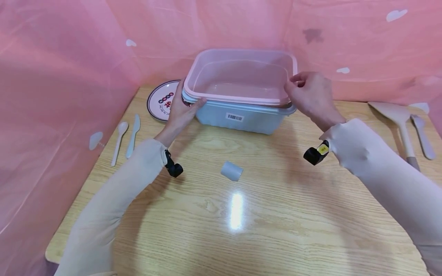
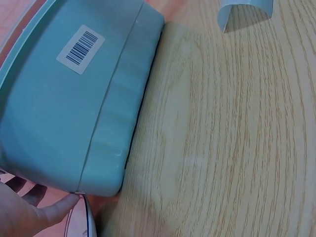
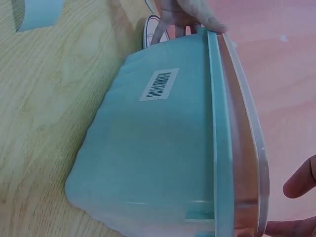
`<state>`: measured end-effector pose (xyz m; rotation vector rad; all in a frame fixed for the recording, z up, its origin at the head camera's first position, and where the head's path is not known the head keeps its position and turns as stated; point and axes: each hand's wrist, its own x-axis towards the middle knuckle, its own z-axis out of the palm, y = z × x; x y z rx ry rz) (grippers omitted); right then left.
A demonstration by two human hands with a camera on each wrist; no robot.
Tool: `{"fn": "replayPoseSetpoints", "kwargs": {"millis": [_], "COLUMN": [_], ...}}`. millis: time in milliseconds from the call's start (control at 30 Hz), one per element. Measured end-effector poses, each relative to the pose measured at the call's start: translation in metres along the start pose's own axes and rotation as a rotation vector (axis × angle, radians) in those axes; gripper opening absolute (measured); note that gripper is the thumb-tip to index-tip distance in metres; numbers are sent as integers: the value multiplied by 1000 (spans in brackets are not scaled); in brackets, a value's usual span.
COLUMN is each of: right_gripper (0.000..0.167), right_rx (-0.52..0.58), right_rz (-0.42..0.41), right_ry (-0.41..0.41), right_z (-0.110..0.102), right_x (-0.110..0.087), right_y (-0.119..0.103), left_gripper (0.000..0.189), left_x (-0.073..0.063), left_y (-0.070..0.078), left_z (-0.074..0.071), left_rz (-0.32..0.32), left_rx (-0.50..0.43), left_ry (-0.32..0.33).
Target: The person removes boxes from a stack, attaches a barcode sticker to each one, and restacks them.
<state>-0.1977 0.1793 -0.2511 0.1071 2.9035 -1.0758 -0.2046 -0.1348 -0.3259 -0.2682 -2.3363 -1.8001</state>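
Observation:
A pink plastic basin (image 1: 238, 74) sits nested inside a light-blue basin (image 1: 238, 115) with a barcode label. In the right wrist view the pink rim (image 3: 247, 98) stands above the blue rim, with a wider gap at the right end. My left hand (image 1: 181, 109) grips the blue basin's left end, thumb at the rim and fingers against the end wall. At the right end, my right hand (image 1: 312, 96) holds the pink basin's rim with curled fingers; one digit (image 3: 302, 180) is apart from the rim in the right wrist view.
A printed plate (image 1: 162, 101) lies behind my left hand, with a spoon (image 1: 119, 143) and knife (image 1: 134, 136) nearer. A curved grey piece (image 1: 232, 171) lies mid-table. A spatula (image 1: 400, 122) and a grey-handled utensil (image 1: 423, 138) are at right. Pink cloth (image 1: 241, 23) hangs behind.

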Motion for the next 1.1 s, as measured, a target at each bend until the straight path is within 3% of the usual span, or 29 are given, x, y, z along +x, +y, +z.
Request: {"fn": "replayPoseSetpoints", "kwargs": {"millis": [200, 467, 767, 933, 1100], "right_gripper": [55, 49, 42, 28, 26], "right_rx": [-4, -49, -59, -75, -80], "right_rz": [6, -92, -125, -214, -291], "right_ry": [7, 80, 33, 87, 135], "right_z": [2, 11, 17, 21, 22], "right_x": [-2, -5, -7, -9, -10], "right_y": [1, 7, 12, 16, 20], "left_gripper": [81, 79, 80, 80, 80], "left_x": [-1, -1, -1, -1, -2], "left_y": [0, 0, 0, 2, 6], "left_z": [-1, -3, -5, -5, -5], "left_rz": [3, -5, -19, -56, -73], "left_rx": [0, -3, -17, 5, 20], "left_ry": [-9, -13, -10, -20, -36]}}
